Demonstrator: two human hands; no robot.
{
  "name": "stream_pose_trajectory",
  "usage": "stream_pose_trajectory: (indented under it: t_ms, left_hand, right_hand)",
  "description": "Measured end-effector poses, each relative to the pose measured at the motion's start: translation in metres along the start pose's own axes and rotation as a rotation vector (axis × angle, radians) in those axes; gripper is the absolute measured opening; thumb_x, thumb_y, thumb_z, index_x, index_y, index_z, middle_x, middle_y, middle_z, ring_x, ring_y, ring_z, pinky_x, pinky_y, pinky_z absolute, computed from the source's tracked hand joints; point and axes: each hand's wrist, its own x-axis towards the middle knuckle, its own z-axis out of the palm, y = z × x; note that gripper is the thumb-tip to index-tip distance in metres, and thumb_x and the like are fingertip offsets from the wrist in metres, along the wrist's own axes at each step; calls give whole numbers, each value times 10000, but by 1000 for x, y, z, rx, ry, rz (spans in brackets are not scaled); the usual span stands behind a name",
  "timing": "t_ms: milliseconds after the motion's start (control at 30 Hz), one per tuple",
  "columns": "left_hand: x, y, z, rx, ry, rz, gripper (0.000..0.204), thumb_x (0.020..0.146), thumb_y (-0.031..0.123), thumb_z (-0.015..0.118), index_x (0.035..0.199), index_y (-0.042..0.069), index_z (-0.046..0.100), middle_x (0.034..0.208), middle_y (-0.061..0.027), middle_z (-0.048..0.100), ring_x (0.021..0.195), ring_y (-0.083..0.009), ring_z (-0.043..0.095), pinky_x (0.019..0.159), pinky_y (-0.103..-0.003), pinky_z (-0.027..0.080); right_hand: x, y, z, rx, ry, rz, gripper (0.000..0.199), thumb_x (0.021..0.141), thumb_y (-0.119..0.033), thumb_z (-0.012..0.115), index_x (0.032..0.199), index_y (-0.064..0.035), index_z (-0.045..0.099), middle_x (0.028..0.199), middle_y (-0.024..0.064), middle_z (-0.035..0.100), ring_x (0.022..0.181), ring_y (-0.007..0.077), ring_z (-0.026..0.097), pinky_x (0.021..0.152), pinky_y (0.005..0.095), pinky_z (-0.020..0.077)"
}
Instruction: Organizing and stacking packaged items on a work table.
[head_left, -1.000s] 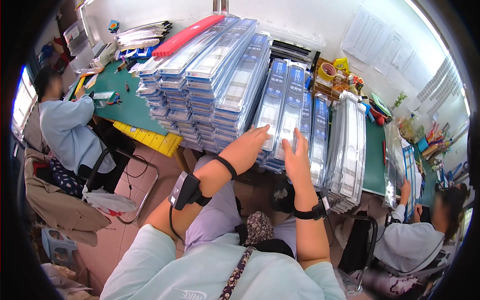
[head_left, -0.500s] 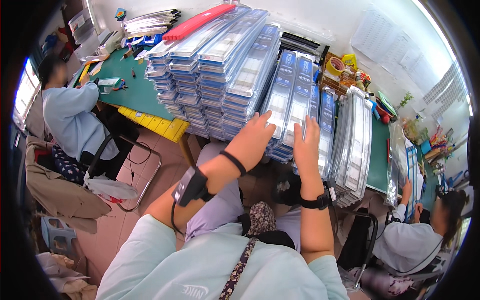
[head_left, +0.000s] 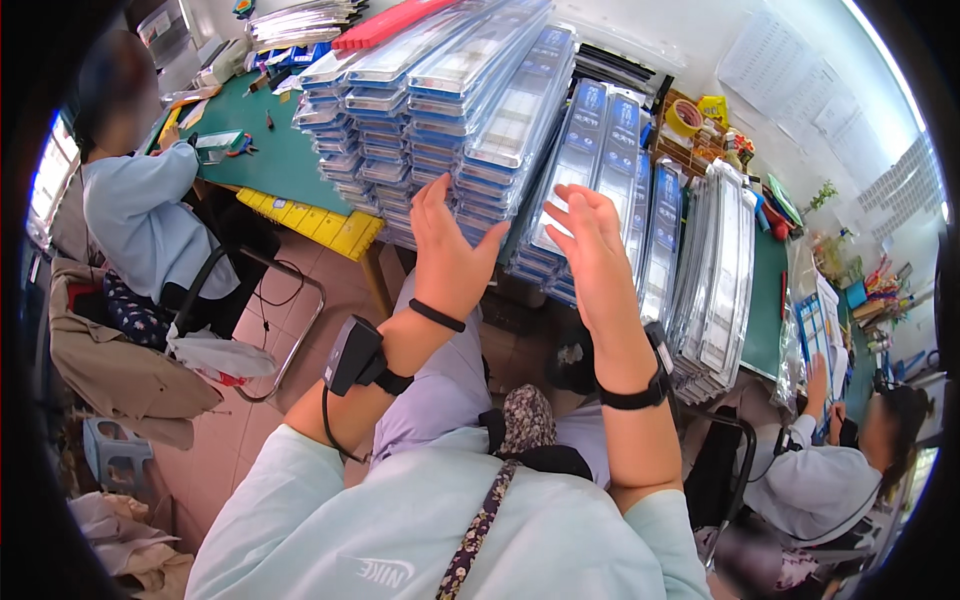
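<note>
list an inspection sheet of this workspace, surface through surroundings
Surface: dark green tabletop, heavily stacked at its centre
Main things: tall stacks of long clear-and-blue plastic packs; lower stack of similar packs to their right
Clutter: long red strip on top of the tall stacks; round yellow tape roll toward the wall
Hands: left hand open near the tall stacks; right hand open near the lower stack; held objects: nothing seen; contact unclear
Cables: thin black cable beside the left forearm
Surroundings: seated person at left, another at right; papers on the white wall
</note>
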Motion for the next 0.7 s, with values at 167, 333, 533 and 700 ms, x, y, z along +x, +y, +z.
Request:
stream_pose_trajectory:
  t_ms: [167, 333, 533, 700]
  left_hand:
    - [-1, 5, 4, 21, 27, -15, 727, 696, 112, 747, 1265, -52, 326, 1188, -194, 410, 1086, -309, 446, 933, -409, 357]
    - [-3, 6, 2, -51, -12, -71, 690, 727, 56, 693, 1293, -21, 305, 1180, -181, 408, 1089, -297, 448, 893, -386, 394]
    - [-4, 8, -3, -163, -86, -94, 601, 774, 7, 601, 1298, -8, 307, 1219, -175, 425, 1126, -271, 454, 889, -365, 406]
    - [-5, 15, -6, -278, -157, -102, 563, 793, -11, 574, 1292, -6, 313, 1229, -173, 437, 1136, -256, 461, 902, -357, 406]
  right_hand:
    - [27, 17, 16, -11, -41, 150, 526, 938, -395, 470, 1266, 3, 365, 1264, 140, 399, 1100, 267, 470, 975, 388, 352]
    - [41, 21, 27, 141, -111, 348, 788, 883, -557, 459, 1367, 22, 233, 1388, 172, 290, 1243, 288, 307, 1039, 457, 237]
    - [43, -2, 39, 246, -86, 381, 686, 886, -561, 458, 1292, -13, 383, 1249, 122, 475, 1163, 245, 414, 1015, 479, 239]
    - [50, -1, 33, 369, -48, 416, 452, 872, -461, 557, 1116, -81, 524, 1011, 82, 603, 952, 198, 555, 901, 405, 360]
